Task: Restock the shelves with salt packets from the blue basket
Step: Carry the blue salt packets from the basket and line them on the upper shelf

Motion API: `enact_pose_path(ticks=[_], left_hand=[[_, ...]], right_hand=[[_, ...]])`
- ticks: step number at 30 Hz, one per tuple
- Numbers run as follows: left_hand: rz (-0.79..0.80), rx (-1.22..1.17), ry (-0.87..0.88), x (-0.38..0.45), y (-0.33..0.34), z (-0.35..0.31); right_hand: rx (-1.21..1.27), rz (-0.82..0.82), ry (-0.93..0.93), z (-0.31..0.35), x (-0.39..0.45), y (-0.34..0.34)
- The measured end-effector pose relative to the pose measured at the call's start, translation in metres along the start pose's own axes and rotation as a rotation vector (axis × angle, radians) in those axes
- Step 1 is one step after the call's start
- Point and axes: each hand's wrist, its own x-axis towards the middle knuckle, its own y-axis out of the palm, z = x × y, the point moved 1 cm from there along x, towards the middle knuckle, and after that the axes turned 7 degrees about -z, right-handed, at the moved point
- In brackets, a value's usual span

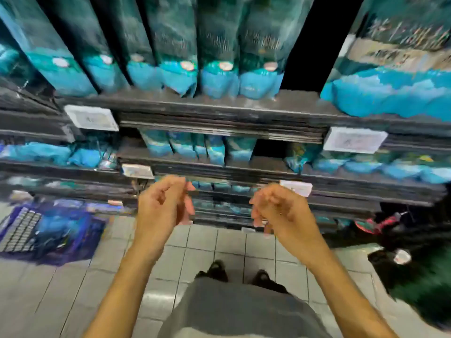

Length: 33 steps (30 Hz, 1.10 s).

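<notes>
1. Shelves [219, 106]: dark tiers, rows of teal salt packets [219, 79] standing upright.
2. Blue basket [48, 230]: on the tiled floor, lower left, contents blurred.
3. Left hand [162, 203] and right hand [280, 211]: raised before the lower shelves, fingers loosely curled, holding nothing.

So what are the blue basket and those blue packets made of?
The blue basket looks like hard plastic: its side is a moulded grid of holes. The packets look like thin, shiny plastic film, crinkled at the bottom; blur leaves this uncertain.
</notes>
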Motion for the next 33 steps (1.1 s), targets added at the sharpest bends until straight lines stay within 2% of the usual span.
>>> enact_pose_path(ticks=[5, 10, 20, 24, 28, 33], left_hand=[[-0.143, -0.003, -0.147, -0.043, -0.023, 0.064], [-0.298, 0.062, -0.227, -0.091, -0.038, 0.106], [-0.802, 0.023, -0.437, -0.200, -0.063, 0.141], [-1.006, 0.037, -0.513, -0.244, -0.077, 0.151], [-1.183, -0.066, -0.541, -0.279, -0.098, 0.158], [-1.403, -0.184, -0.573, -0.317, -0.137, 0.172]], right_hand=[[-0.096, 0.004, 0.107, -0.059, -0.035, 0.004], [-0.157, 0.154, 0.181, -0.090, -0.049, 0.019], [-0.335, 0.704, 0.169, -0.114, -0.046, 0.072], [-0.328, 0.872, 0.172, -0.120, -0.058, 0.118], [-0.310, 1.065, 0.152, -0.120, -0.076, 0.180], [-0.326, 1.172, 0.142, -0.115, -0.094, 0.269]])
